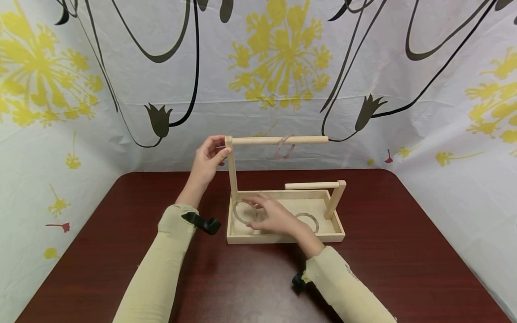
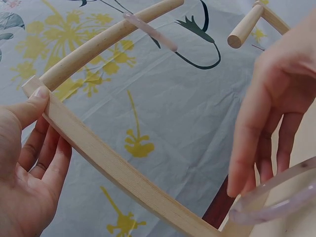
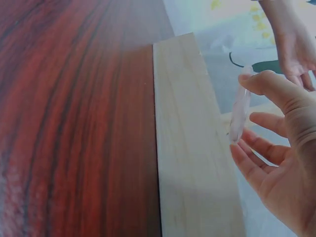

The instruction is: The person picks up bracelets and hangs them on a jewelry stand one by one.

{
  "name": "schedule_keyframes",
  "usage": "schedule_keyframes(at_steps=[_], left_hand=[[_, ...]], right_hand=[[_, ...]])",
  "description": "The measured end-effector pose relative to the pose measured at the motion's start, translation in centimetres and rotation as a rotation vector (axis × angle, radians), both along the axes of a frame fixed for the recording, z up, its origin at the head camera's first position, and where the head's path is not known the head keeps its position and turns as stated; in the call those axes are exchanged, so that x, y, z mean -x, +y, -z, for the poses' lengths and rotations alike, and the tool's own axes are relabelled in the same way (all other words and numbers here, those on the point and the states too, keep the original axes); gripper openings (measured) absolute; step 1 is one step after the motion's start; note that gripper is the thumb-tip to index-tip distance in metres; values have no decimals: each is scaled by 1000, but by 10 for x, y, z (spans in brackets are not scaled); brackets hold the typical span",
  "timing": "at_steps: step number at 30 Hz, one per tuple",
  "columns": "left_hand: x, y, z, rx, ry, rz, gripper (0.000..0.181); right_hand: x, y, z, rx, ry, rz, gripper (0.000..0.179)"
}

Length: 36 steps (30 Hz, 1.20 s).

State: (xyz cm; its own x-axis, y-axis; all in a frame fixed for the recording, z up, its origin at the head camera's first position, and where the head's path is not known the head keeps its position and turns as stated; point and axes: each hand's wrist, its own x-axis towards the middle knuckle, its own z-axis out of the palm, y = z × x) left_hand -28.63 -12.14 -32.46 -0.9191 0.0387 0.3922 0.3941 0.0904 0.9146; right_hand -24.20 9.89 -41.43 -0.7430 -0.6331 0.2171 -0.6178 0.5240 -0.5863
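Observation:
My left hand [image 1: 206, 161] grips the top of the tall wooden post [image 1: 232, 175], thumb on the near face, at the left end of a light wooden stand. From that post a round bar [image 1: 250, 141] runs right, with a pinkish bangle [image 2: 153, 33] hanging on it. My right hand [image 1: 276, 217] is over the left part of the stand's tray [image 1: 260, 240]. Between its thumb and fingertips it pinches a pale, translucent bangle [image 3: 240, 111], held upright. Another clear bangle [image 1: 317, 224] is in the tray, partly hidden behind the right wrist.
A shorter post [image 1: 335, 199] at the tray's right end carries a lower bar [image 1: 311, 185] pointing left. The stand is on a dark red wooden table [image 1: 383, 251]. Behind hangs a white cloth [image 1: 210, 89] with yellow and dark flower prints. Black straps circle both wrists.

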Motion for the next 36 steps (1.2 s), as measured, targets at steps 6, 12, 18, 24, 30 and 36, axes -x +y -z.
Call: schedule_keyframes(at_steps=[6, 12, 18, 24, 30, 36], left_hand=[[-1, 0, 0, -2, 8, 9, 37], [-2, 0, -2, -9, 0, 10, 37], [-1, 0, -1, -12, -2, 8, 37], [1, 0, 1, -14, 4, 7, 36], [0, 0, 0, -9, 6, 1, 36], [-1, 0, 0, -7, 2, 5, 36]], right_hand=[[-3, 1, -6, 51, 2, -20, 70], [-5, 2, -10, 119, 22, -51, 67], [-7, 4, -14, 163, 45, -53, 67], [-10, 5, -18, 179, 44, -26, 67], [-14, 8, -25, 205, 27, -2, 68], [-16, 11, -30, 262, 22, -9, 70]])
